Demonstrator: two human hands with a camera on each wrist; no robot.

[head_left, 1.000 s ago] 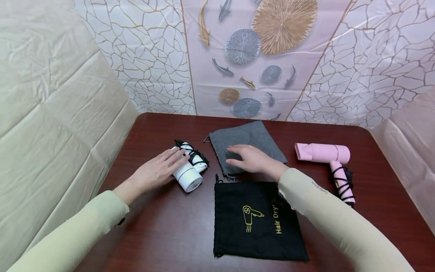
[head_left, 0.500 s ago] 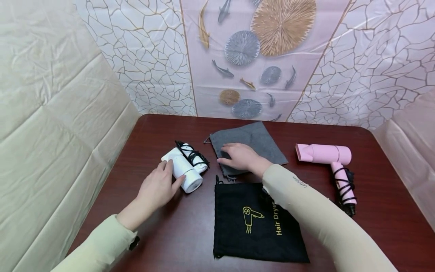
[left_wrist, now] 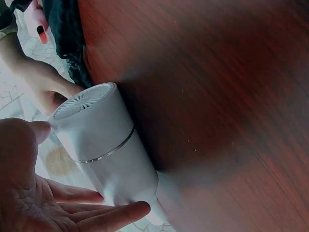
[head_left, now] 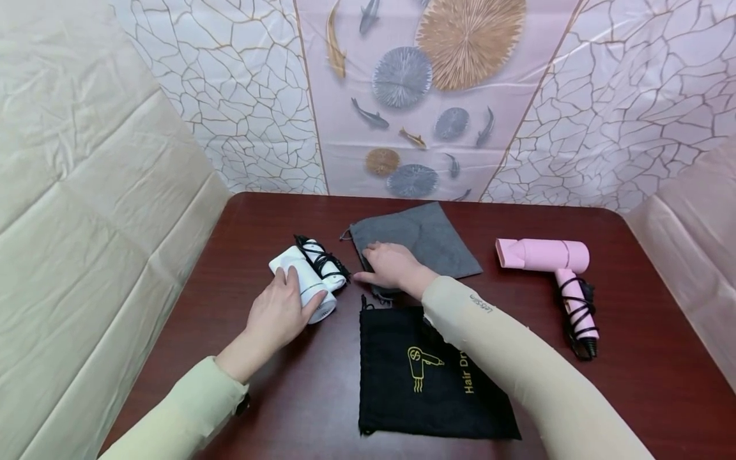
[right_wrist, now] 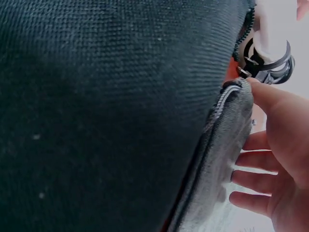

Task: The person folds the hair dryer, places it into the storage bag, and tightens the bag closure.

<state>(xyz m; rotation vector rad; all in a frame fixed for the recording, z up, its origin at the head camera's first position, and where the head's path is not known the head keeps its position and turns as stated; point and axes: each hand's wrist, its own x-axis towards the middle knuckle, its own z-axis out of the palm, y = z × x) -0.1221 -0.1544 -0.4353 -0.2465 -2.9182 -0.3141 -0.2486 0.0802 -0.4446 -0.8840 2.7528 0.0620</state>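
Observation:
A white hair dryer (head_left: 284, 258) lies at the left of the table, its folded handle wrapped in black cord (head_left: 319, 259). My left hand (head_left: 275, 314) touches its barrel, fingers extended along one side and thumb near the vented rear end, as the left wrist view shows the barrel (left_wrist: 111, 150). My right hand (head_left: 393, 267) rests on the left part of a grey drawstring pouch (head_left: 439, 239). In the right wrist view its thumb is at the edge of the grey pouch (right_wrist: 217, 159) and the fingers lie against the cloth.
A black drawstring pouch (head_left: 397, 402) with a yellow hair dryer print lies nearer me, partly under my right sleeve. At the right is a pink hair dryer (head_left: 543, 255) with cord round its handle. Patterned sheets (head_left: 259, 115) wall in the dark red table (head_left: 276, 214).
My left hand has shifted from on top of the white hair dryer to its near left side. The right hand has moved left and down onto the grey pouch's left edge.

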